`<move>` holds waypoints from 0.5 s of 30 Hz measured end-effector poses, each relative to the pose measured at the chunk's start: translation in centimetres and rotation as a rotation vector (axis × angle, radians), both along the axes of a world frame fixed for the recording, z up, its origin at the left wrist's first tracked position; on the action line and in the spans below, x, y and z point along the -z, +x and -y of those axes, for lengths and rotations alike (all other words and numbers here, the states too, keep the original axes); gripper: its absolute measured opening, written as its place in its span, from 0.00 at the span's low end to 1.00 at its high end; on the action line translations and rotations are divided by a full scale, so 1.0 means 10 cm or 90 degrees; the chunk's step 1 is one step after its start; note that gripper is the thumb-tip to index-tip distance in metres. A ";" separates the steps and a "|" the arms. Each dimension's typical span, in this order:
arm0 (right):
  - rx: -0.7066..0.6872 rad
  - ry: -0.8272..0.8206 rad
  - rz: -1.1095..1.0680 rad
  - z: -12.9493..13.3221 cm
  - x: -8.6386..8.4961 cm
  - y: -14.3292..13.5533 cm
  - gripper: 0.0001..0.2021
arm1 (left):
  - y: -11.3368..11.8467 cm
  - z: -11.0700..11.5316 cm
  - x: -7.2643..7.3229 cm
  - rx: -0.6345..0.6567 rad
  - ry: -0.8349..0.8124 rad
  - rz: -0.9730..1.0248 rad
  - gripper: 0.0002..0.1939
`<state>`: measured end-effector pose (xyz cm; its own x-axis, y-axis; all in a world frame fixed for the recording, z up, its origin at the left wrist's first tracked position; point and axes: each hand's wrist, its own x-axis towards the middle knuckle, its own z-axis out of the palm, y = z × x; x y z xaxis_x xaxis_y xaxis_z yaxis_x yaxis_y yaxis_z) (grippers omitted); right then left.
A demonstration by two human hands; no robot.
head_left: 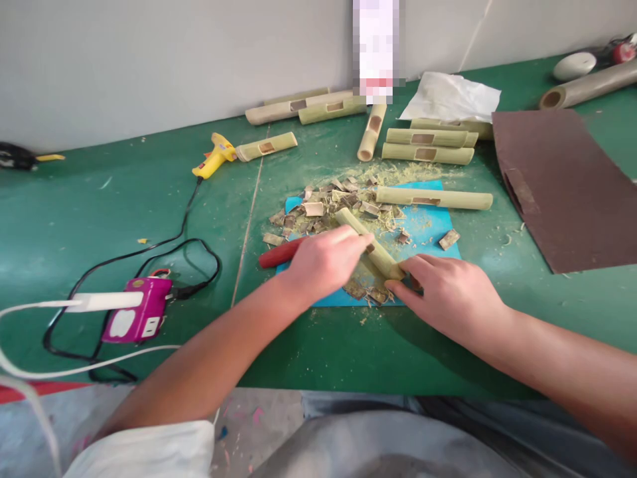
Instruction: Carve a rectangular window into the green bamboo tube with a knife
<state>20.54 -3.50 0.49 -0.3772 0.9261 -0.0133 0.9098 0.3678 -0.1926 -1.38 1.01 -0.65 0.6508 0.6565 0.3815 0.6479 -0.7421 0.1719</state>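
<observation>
My left hand (323,262) is closed around a red-handled tool (279,254), whose handle sticks out to the left. Its fingertips are at the slot of a short bamboo tube (381,255); the working end of the tool is hidden. With closed fingers, my right hand (448,295) grips the near end of that tube, which slants above a blue sheet (423,229). Bamboo chips (313,209) and shavings lie heaped around the tube. Just behind it, a longer slotted bamboo tube (458,199) rests across the sheet's far edge.
More slotted bamboo tubes (428,154) lie along the back, some beneath white paper (450,96). At left are a yellow glue gun (216,156), a looping black cord and a purple power adapter (139,309). A brown sheet (567,192) covers the right side.
</observation>
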 end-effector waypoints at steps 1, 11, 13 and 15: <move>0.001 0.002 0.001 0.00 0.00 0.00 0.13 | 0.00 0.00 0.00 -0.012 0.004 0.001 0.14; 0.000 0.005 -0.006 0.00 0.01 0.01 0.13 | 0.00 0.00 0.04 -0.012 0.005 -0.003 0.15; 0.000 0.005 -0.011 0.00 0.01 0.01 0.12 | -0.01 -0.01 0.05 -0.024 0.013 0.027 0.14; -0.001 0.009 -0.013 0.00 0.00 0.00 0.12 | -0.02 -0.02 0.05 -0.044 0.029 0.040 0.14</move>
<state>20.59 -3.46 0.47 -0.3780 0.9258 0.0069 0.9054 0.3713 -0.2057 -1.54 1.21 -1.20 0.5786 0.6795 0.4511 0.6866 -0.7043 0.1803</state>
